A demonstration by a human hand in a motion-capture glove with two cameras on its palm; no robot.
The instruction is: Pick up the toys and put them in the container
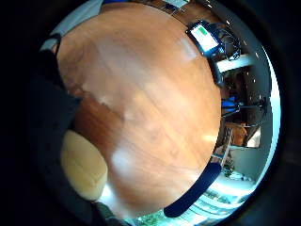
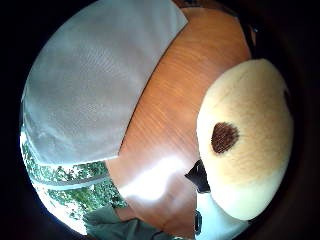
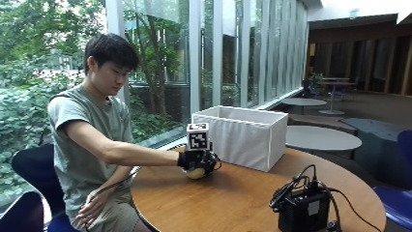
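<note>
Shown from the outside view, a person seated at a round wooden table (image 3: 212, 203) reaches forward with the gloved right hand (image 3: 196, 160), whose fingers are curled down around a pale, rounded plush toy (image 3: 196, 173). The toy sits at or just above the tabletop, near the front wall of the white fabric container (image 3: 241, 135); whether it has left the wood cannot be told. In the thumb side palm view the toy (image 2: 245, 145) fills the space next to the palm, cream-coloured with one dark brown patch, while the container's grey-white wall (image 2: 95, 80) stands beside it across a strip of table. The little finger side palm view catches only an edge of the toy (image 1: 84, 167) over bare wood (image 1: 150, 103).

The step in hand appears to be the lift and carry. To do it well, the toy should be raised high enough to pass the container's upper rim before moving sideways, since the soft wall could fold or shift if struck. Release is best made over the open middle. A black device with cables (image 3: 302, 205) sits well apart and poses no obstacle.
</note>
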